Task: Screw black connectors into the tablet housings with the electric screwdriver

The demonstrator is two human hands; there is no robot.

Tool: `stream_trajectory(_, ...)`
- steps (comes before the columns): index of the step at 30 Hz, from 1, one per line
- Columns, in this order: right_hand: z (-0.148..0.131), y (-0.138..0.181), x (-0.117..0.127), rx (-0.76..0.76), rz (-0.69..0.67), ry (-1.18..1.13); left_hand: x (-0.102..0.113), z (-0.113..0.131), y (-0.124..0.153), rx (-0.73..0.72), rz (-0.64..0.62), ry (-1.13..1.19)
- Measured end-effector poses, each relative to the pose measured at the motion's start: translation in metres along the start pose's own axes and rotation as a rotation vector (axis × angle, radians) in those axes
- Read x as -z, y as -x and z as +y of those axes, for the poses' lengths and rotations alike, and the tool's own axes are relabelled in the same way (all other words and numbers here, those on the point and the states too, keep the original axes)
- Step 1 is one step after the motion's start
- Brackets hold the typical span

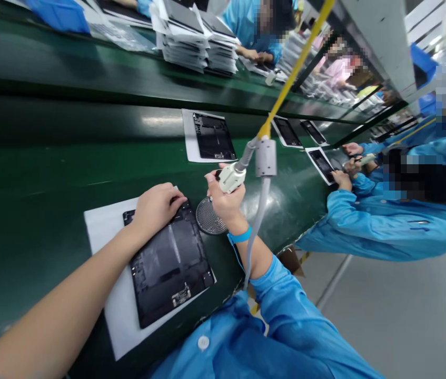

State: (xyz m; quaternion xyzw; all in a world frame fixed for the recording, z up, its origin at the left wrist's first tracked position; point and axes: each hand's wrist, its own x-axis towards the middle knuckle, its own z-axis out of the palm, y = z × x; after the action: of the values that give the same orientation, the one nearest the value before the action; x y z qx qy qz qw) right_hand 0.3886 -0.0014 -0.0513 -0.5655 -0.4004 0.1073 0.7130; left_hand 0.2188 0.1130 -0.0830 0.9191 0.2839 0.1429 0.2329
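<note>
An opened tablet (pixel 173 263), its dark inner parts showing, lies on a white sheet (pixel 118 321) on the green bench. My left hand (pixel 157 208) rests over the tablet's upper edge, its fingers curled in at the corner; the fingertips are partly hidden. To the right, my right hand (pixel 226 197) is wrapped round a pale corded electric screwdriver (pixel 232 178), raised above the bench and apart from the tablet. The screwdriver's tip is not visible. Just below that hand sits a round dark tray with small holes (pixel 208 217), partly covered by it.
A grey cable (pixel 264 202) and yellow cord (pixel 297 68) hang before me. Another opened tablet (pixel 215 136) lies farther back. Paper-layered stacks (pixel 185 45) and a blue bin (pixel 59 16) stand on the far ledge. A co-worker (pixel 396 216) works at right.
</note>
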Motion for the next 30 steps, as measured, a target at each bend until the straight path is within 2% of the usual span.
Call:
stream_trajectory(5,-0.002,-0.003,0.005,0.059,0.072,0.017,-0.002,0.007,0.004,-0.004,0.034,0.023)
stream_trajectory(11,0.008,-0.010,0.009,0.050,0.166,0.133,-0.010,0.008,0.005,-0.017,0.082,0.072)
stream_trajectory(22,0.018,-0.013,0.006,0.090,0.165,0.006,-0.008,0.013,0.004,0.005,0.052,0.083)
stream_trajectory(30,0.018,-0.012,0.005,0.073,0.159,0.102,-0.009,0.012,0.004,-0.002,0.076,0.067)
